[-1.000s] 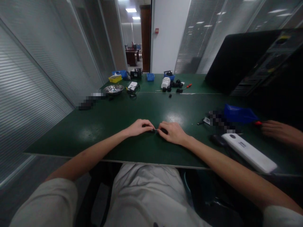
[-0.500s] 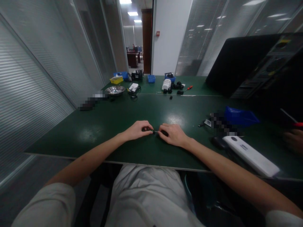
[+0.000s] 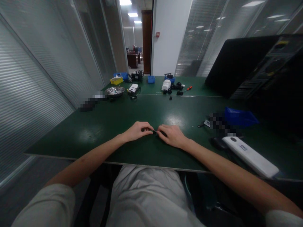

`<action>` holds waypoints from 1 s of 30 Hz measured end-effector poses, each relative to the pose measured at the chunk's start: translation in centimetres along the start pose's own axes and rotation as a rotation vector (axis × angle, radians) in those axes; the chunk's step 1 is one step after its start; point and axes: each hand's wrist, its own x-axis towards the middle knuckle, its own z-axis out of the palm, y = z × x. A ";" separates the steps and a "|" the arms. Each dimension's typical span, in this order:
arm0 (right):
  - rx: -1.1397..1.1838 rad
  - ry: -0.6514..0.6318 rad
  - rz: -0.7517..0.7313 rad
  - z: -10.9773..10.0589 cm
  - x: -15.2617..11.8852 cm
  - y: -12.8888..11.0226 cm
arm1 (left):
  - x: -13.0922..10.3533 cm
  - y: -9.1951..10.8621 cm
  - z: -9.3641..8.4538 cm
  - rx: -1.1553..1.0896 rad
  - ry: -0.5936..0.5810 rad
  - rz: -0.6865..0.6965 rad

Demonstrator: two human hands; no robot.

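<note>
Over the near part of the green table, my left hand (image 3: 138,130) is closed in a pinch on a small black piece (image 3: 154,132). Only a bit of that piece shows at the fingertips, so its kind cannot be made out. Close on its right, my right hand (image 3: 172,135) has thumb and fingers pinched together on a thin, pale, metallic-looking tip (image 3: 156,130) that meets the black piece. The rest of that thin thing is hidden by the fingers. Both hands rest low, almost touching each other.
To the right lie a white oblong device (image 3: 252,156), a blue tray (image 3: 240,116) and a dark computer case (image 3: 246,63). Farther back are a metal bowl (image 3: 115,91), a yellow bin (image 3: 116,81), a small blue bin (image 3: 151,79) and a red-handled screwdriver (image 3: 188,89).
My hands have drawn very slightly closer together, keeping their pinch. Another person's hand with a red-handled tool, at the right edge before, is out of view now.
</note>
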 end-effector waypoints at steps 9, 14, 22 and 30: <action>-0.085 -0.036 -0.030 0.0 0.2 -0.4 | -0.2 -0.4 -0.1 0.138 -0.052 0.134; -0.086 -0.030 -0.035 0.4 0.3 -0.6 | -0.5 -0.1 0.3 0.248 -0.063 0.160; -0.072 -0.050 -0.035 0.4 0.5 -0.5 | 0.0 -0.2 0.6 0.125 -0.005 0.083; -0.055 -0.031 -0.040 0.4 0.4 -0.5 | 0.1 -0.2 0.6 0.010 0.049 -0.020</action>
